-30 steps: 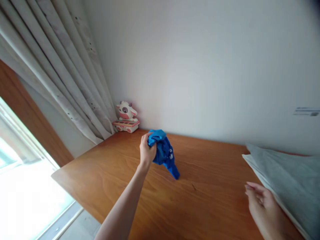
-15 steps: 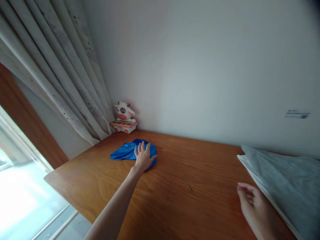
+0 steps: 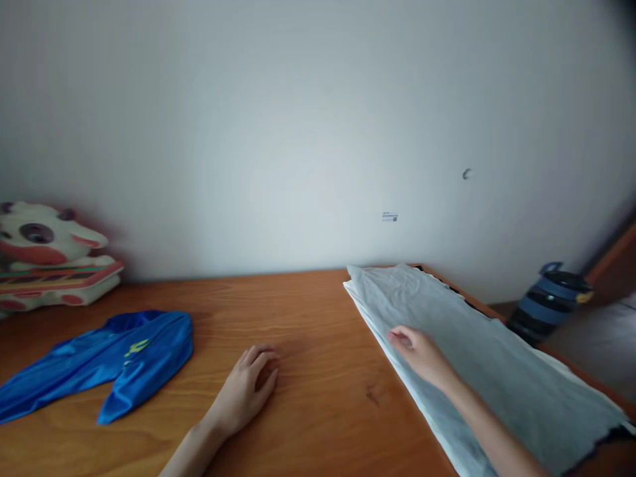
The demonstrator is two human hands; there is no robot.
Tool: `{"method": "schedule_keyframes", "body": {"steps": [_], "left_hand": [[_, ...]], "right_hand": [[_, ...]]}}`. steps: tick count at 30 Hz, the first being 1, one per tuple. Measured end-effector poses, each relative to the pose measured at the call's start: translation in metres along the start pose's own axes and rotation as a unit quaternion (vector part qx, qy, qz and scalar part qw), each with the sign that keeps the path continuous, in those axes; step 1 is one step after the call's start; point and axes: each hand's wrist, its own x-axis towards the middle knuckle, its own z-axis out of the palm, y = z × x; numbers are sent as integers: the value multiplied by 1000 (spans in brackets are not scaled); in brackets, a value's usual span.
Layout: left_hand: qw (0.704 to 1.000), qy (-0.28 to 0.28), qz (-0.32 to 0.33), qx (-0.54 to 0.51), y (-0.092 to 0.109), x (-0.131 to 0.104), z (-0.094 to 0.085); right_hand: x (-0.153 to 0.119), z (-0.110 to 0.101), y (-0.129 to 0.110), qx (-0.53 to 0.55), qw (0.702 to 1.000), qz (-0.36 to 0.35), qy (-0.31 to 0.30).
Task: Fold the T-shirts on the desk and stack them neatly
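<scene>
A blue garment (image 3: 144,361) with a small yellow-green mark lies spread on the wooden tabletop at the left. To its right is my left hand (image 3: 243,387), apart from the garment, with its fingers loosely bent and the thumb held away from them. Nothing is in it. My right hand (image 3: 417,354) is over the near-left side of a grey cloth pile (image 3: 477,358). Its fingers are curled in and the thumb tip is close to the index finger, with nothing visible between them. Whether this hand touches the cloth I cannot tell.
A cow-shaped toy keyboard (image 3: 59,265) stands at the left against the white wall (image 3: 278,132). A dark bottle with blue bands (image 3: 546,305) stands at the right beyond the cloth. Wooden tabletop (image 3: 293,311) shows between garment and cloth, with a dark mark on it.
The view has turned right and come closer. My left hand has come off the blue garment to its right. My right hand has moved from beside the grey cloth to over it.
</scene>
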Motion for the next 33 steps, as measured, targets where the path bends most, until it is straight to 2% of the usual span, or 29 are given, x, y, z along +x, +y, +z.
{"method": "schedule_keyframes", "body": {"steps": [1,3,4,6,11,20,24,27,30,32,33], "left_hand": [[1000,3,3,-1,-2,-1,-1],[1000,3,9,4,-5,-2,0],[1000,0,12,8,-6,-3,1],[1000,-5,17,13,-9,-3,3],[1000,-10,26,10,-12,-3,5],[1000,-11,17,-2,-7,0,1],[1000,-6,17,-4,-3,0,-1],[1000,-7,13,-6,-1,0,-2],[1000,-1,6,-7,0,-2,-1],[1000,11,-6,-13,0,-3,0],[999,20,-15,-20,0,-4,1]], "right_hand": [[0,-17,12,-74,996,5,57],[2,-45,37,-213,965,49,141],[3,-54,48,-261,949,82,160],[4,-65,66,-300,929,146,160],[2,-67,85,-288,924,200,153],[-2,-67,77,-251,919,191,238],[2,-66,58,-202,920,151,300],[13,-60,29,-154,920,100,345],[26,-45,-19,-112,923,39,367],[32,-29,-64,-74,925,-15,372],[34,-20,-88,-8,925,-71,374]]}}
